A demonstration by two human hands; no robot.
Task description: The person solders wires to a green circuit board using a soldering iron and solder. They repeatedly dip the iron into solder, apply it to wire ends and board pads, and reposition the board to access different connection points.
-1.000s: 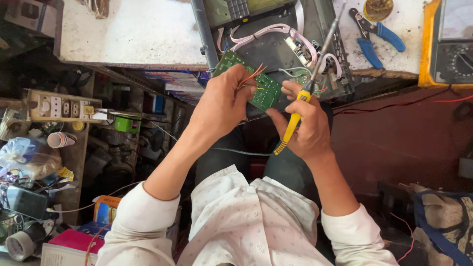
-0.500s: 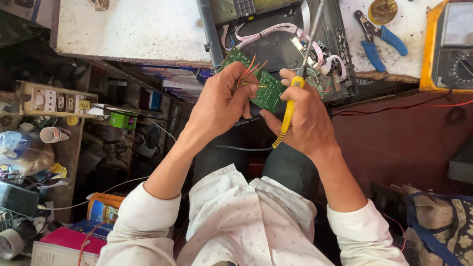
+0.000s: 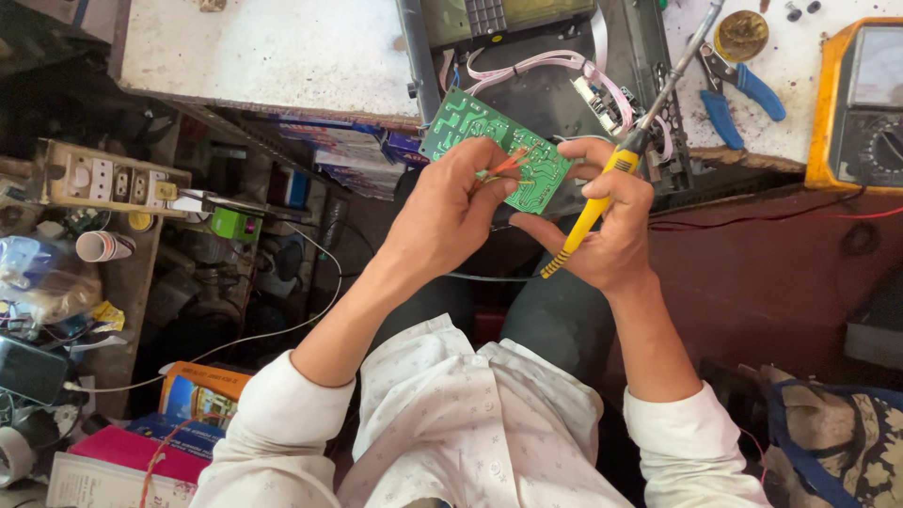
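Observation:
A green circuit board (image 3: 470,122) is held up in front of me, its solder side facing the camera. My left hand (image 3: 442,212) grips its lower edge, with thin orange wires (image 3: 508,162) pinched at the fingertips. My right hand (image 3: 607,221) holds a yellow-handled soldering iron (image 3: 602,193), whose metal shaft points up and to the right, away from the board. The right thumb and fingers also touch the board's right corner.
Behind the board an opened device chassis (image 3: 555,85) with pink ribbon cable rests on a white workbench (image 3: 263,47). Blue-handled pliers (image 3: 743,89) and a yellow multimeter (image 3: 861,103) lie to the right. A cluttered shelf with a switch panel (image 3: 103,179) stands at left.
Both hands have kept the board and the iron. The iron's handle has tilted, and its shaft now slants further toward the upper right. The fingers have shifted slightly on the orange wires.

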